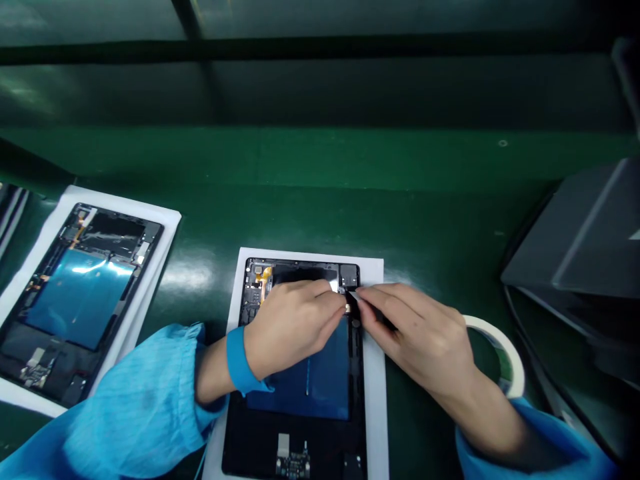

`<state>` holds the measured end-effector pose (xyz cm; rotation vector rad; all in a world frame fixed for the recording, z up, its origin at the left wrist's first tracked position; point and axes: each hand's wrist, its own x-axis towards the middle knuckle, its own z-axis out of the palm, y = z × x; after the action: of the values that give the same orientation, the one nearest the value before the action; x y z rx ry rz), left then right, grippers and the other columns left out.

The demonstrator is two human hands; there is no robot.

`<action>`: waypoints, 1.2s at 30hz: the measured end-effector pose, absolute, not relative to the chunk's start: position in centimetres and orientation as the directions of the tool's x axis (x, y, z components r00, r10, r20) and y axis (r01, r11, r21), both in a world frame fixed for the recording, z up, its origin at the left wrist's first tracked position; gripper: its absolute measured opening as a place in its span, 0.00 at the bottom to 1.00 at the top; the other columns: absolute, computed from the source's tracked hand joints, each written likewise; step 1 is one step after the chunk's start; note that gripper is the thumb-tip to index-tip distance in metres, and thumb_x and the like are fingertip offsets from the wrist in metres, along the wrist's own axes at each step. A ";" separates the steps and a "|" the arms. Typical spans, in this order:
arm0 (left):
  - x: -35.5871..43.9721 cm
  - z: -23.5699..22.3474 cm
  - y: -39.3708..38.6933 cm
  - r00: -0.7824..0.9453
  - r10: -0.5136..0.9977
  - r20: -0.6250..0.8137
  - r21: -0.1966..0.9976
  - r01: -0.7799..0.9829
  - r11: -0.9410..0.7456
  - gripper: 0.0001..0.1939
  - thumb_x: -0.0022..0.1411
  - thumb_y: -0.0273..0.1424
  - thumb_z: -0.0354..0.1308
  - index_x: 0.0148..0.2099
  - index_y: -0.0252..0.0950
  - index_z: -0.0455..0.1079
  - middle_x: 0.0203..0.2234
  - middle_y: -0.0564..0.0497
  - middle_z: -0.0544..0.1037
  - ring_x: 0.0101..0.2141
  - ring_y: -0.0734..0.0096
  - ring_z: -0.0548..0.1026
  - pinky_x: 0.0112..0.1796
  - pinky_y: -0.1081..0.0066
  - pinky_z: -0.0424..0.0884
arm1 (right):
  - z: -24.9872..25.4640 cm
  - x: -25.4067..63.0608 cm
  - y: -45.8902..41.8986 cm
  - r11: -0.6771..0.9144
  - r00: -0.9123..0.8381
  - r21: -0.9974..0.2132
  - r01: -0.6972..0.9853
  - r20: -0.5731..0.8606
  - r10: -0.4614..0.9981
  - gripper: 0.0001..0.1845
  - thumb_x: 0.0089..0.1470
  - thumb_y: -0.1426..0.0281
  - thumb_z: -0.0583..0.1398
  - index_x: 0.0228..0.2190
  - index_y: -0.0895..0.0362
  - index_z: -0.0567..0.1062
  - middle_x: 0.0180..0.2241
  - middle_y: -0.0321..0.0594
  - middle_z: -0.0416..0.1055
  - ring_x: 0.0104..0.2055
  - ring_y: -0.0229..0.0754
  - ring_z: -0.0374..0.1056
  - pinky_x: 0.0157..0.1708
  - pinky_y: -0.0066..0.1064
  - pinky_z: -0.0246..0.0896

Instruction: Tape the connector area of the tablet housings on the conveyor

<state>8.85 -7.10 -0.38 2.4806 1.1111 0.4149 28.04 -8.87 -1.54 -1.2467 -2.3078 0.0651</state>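
An opened tablet [327, 400], its back off, lies on a white sheet before me, showing a blue-filmed panel and small circuit parts. My left hand [300, 317], with a blue wrist strap [240, 360], reaches across it; the fingers pinch together at the tablet's upper right edge. A tiny whitish bit shows at those fingertips, too small to name. From the right, my right hand [420, 327] holds a small pale pointed piece [354, 295] between thumb and fingers, close to the left fingertips. What kind of piece it is cannot be made out.
A second opened tablet [83, 300] rests on white sheets [167, 223] at the left. Beside my right wrist lies a roll of cream tape [515, 360]. A dark grey box-like object [580, 233] and a cable stand at the right. Behind runs a raised green ledge [320, 157].
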 end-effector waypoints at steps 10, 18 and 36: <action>9.0 -0.5 -7.1 0.632 0.762 0.139 0.452 0.644 -0.616 0.12 0.67 0.29 0.48 0.33 0.35 0.70 0.25 0.54 0.70 0.26 0.73 0.70 0.27 0.71 0.66 | -1.6 27.6 -8.9 0.586 -0.487 -0.149 0.797 0.417 0.768 0.06 0.55 0.74 0.60 0.36 0.61 0.75 0.33 0.39 0.76 0.32 0.37 0.71 0.31 0.28 0.64; 9.0 -0.6 -7.2 0.624 0.767 0.152 0.455 0.644 -0.615 0.12 0.66 0.28 0.48 0.32 0.35 0.69 0.25 0.54 0.71 0.26 0.73 0.70 0.27 0.72 0.66 | -1.6 27.5 -8.8 0.575 -0.483 -0.134 0.807 0.409 0.774 0.06 0.54 0.74 0.60 0.36 0.61 0.76 0.32 0.39 0.76 0.31 0.37 0.70 0.29 0.28 0.62; 9.0 -0.6 -7.2 0.620 0.773 0.135 0.459 0.652 -0.603 0.12 0.66 0.29 0.48 0.33 0.35 0.70 0.25 0.53 0.72 0.27 0.72 0.71 0.28 0.71 0.66 | -1.6 27.4 -9.0 0.579 -0.479 -0.155 0.800 0.415 0.773 0.06 0.54 0.74 0.60 0.36 0.61 0.75 0.31 0.38 0.75 0.31 0.37 0.69 0.30 0.28 0.61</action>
<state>8.99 -7.21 -0.55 2.4798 1.1399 0.4575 27.39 -8.99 -1.61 -1.2620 -2.3701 -0.0826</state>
